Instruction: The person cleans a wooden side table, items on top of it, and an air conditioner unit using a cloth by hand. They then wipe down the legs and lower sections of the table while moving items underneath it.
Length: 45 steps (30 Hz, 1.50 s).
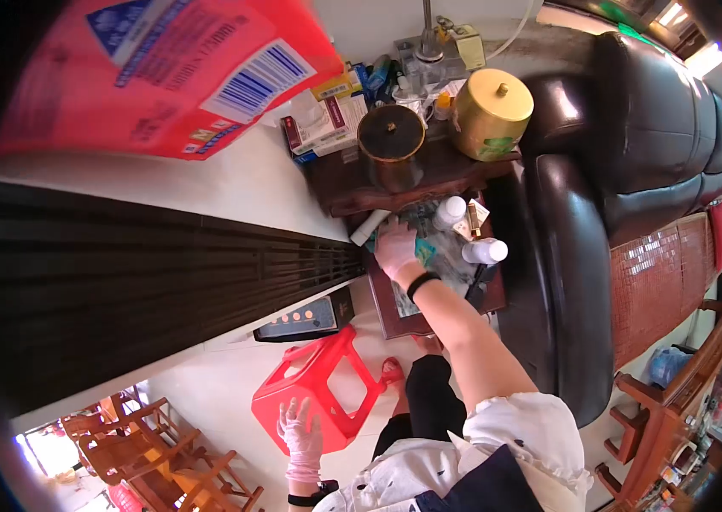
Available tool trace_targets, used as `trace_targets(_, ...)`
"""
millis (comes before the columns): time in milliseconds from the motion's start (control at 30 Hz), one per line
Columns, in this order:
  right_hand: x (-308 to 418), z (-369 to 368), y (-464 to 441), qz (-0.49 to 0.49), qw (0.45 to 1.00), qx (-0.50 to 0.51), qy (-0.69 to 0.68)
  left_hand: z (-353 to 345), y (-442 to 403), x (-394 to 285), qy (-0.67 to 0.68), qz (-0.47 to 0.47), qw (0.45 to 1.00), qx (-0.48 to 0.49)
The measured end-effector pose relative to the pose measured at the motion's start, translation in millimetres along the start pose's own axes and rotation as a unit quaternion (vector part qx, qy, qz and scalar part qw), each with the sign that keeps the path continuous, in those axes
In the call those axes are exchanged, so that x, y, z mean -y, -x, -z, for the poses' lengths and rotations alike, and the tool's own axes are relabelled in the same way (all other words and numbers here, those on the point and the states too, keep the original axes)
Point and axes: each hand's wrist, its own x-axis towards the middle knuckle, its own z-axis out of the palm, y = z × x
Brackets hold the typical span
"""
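Observation:
My right hand, in a pale glove with a black band at the wrist, reaches over the small side table. Its fingers press on a green cloth, partly hidden beneath the palm. Close to the fingertips lies a white tube-shaped container. Two white bottles, one capped bottle and another, are to the right of that hand, with a small gold-coloured item between them. Gloved too, my left hand hangs in the air beside the red stool, fingers spread and holding nothing.
A raised shelf behind the tabletop bears a dark lidded canister, a gold canister and medicine boxes. Right is a dark leather sofa. A red package looms upper left. Wooden chairs stand lower left.

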Motion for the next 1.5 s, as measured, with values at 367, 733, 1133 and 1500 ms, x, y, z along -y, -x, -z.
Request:
trace_targets(367, -5, 89, 27, 0.048, 0.963, 0.256, 0.072, -8, -10, -21, 0.057, -0.019, 0.998, 0.017)
trace_targets(733, -26, 12, 3, -0.024, 0.992, 0.074, -0.103, -49, -2, -25, 0.061, -0.057, 0.996, 0.022)
trace_targets(1133, -89, -4, 140, -0.295, 0.810, -0.185, -0.472, -68, 4, -15, 0.042, -0.080, 0.994, 0.057)
trace_targets(1500, -91, 9, 139, -0.330, 0.830, -0.189, -0.407, -88, 12, 3, 0.036, -0.091, 0.992, 0.085)
